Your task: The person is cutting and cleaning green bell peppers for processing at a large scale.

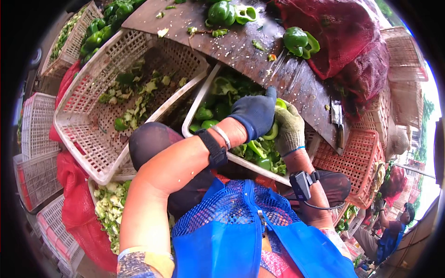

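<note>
My left hand (254,115), in a dark blue glove, reaches over a white crate (185,127) of green peppers (204,113). Its fingers are curled and mostly hidden, so what they grip cannot be made out. My right hand (290,129), in a pale grey-green knitted glove, is beside it, closed around a bright green pepper piece (281,104). Below the hands lie cut green peppers (259,150) in the crate. On the wooden board (259,60) just beyond are a whole pepper (221,14), a cut-open pepper (296,41) and scattered seeds.
At left a large white crate (83,111) holds pepper scraps (139,99). A knife (337,118) lies on the board's right edge, near a red mesh sack (338,37). An orange crate (364,162) stands right. Another person (389,231) is at far right.
</note>
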The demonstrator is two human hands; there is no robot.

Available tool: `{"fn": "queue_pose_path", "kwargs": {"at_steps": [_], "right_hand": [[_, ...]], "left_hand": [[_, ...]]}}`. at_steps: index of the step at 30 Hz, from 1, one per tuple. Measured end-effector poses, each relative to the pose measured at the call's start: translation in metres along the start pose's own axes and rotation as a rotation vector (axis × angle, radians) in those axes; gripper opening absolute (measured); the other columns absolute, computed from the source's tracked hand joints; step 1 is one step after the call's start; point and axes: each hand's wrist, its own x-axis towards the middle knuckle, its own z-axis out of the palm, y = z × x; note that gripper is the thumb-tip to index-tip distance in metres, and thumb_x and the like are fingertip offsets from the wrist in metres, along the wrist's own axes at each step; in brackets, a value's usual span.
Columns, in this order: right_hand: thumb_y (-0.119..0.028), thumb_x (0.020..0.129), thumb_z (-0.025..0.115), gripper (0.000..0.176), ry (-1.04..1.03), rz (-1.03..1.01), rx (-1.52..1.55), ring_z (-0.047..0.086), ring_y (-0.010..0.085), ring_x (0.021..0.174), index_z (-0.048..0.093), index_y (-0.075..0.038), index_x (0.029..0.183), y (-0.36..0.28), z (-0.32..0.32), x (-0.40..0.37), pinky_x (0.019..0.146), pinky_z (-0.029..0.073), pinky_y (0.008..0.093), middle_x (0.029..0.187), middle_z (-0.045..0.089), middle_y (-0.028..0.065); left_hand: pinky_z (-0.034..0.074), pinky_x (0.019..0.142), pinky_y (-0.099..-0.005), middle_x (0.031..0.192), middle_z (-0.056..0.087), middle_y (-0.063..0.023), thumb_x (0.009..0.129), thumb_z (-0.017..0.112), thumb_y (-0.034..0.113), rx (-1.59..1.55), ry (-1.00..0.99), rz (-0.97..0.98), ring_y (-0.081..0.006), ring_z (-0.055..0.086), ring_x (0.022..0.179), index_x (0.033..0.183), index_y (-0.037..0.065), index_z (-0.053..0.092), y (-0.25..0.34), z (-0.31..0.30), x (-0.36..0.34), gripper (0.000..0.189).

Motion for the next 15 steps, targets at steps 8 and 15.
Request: {"fn": "queue_pose_path", "kwargs": {"at_steps": [8, 15], "right_hand": [[-0.005, 0.09, 0.058, 0.034, 0.029, 0.177, 0.519, 0.07, 0.0332, 0.101, 0.059, 0.005, 0.123, 0.047, -0.01, -0.008, 0.09, 0.061, 0.0477, 0.115, 0.067, 0.0195], [-0.016, 0.081, 0.079, 0.056, -0.097, -0.367, -0.913, 0.068, 0.0167, 0.101, 0.061, 0.001, 0.132, -0.043, -0.039, -0.026, 0.091, 0.055, 0.0295, 0.115, 0.071, 0.0126]], "left_hand": [[0.054, 0.062, -0.0534, 0.075, 0.069, -0.0226, 0.086, 0.054, 0.009, 0.261, 0.473, 0.07, -0.0433, 0.069, 0.069, 0.126, 0.009, 0.056, -0.041, -0.019, 0.025, 0.04], [0.055, 0.083, -0.0465, 0.109, 0.071, -0.0242, 0.09, 0.067, 0.025, 0.388, 0.962, -0.344, -0.0407, 0.069, 0.095, 0.124, 0.009, 0.07, -0.133, -0.178, -0.026, 0.038]]}}
